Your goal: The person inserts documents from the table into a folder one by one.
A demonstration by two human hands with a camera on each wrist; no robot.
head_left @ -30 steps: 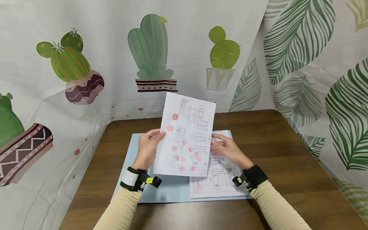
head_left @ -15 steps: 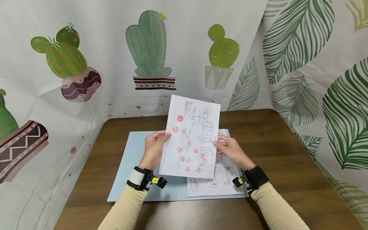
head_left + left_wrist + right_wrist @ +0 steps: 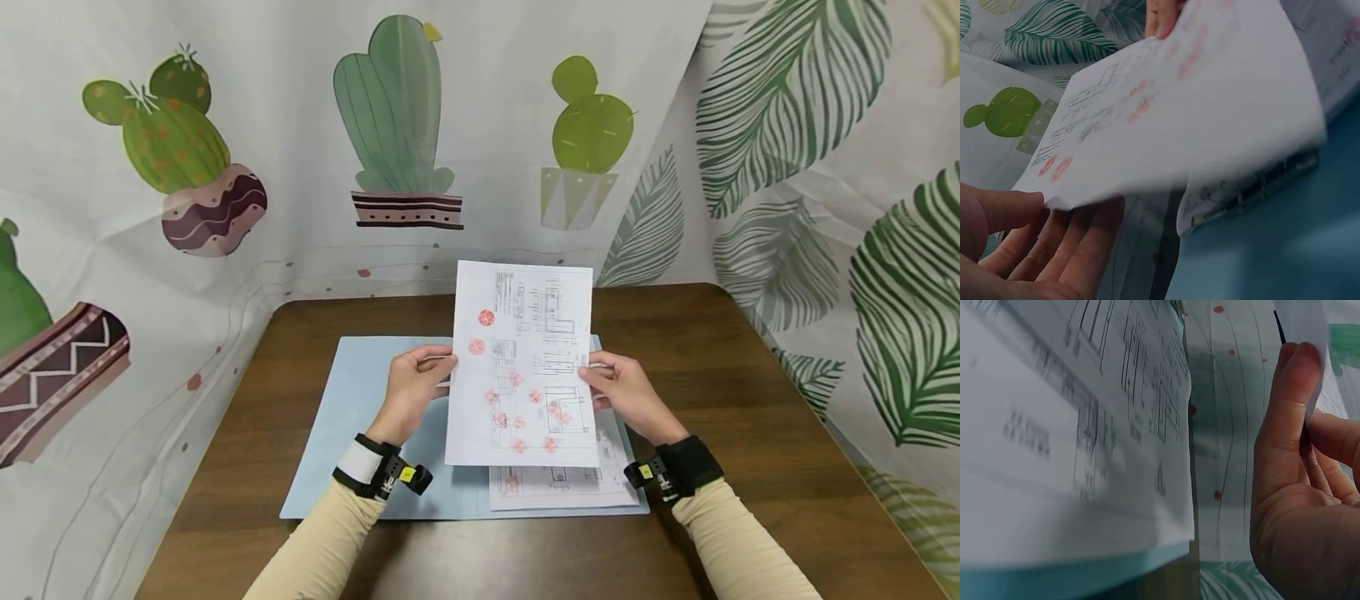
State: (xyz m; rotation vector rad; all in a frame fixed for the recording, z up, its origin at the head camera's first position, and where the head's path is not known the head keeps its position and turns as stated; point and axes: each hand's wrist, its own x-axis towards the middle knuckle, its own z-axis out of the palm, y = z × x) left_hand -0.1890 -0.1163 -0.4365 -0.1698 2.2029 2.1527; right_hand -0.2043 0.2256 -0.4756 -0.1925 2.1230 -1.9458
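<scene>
A white sheet of paper (image 3: 480,417) with line drawings and red round stamp marks is held up above the folder, tilted toward me. My left hand (image 3: 417,383) pinches its left edge between thumb and fingers. On the opposite edge, my right hand (image 3: 628,390) pinches the sheet the same way. Beneath lies an open light blue folder (image 3: 367,425), with more printed sheets (image 3: 540,492) on its right half, partly covered by the raised sheet. The left wrist view shows the left thumb on the sheet's corner and a metal binder clip strip (image 3: 1254,194) in the folder.
The folder rests on a brown wooden table (image 3: 750,433). Behind the table hangs a white cloth (image 3: 495,100) printed with cacti and leaves. Each wrist carries a strapped camera, such as the left one (image 3: 408,477).
The right hand, at first beside the sheet with loose fingers, now pinches its right edge. The sheet has moved right and slightly down and turned straighter, both hands moving right with it.
</scene>
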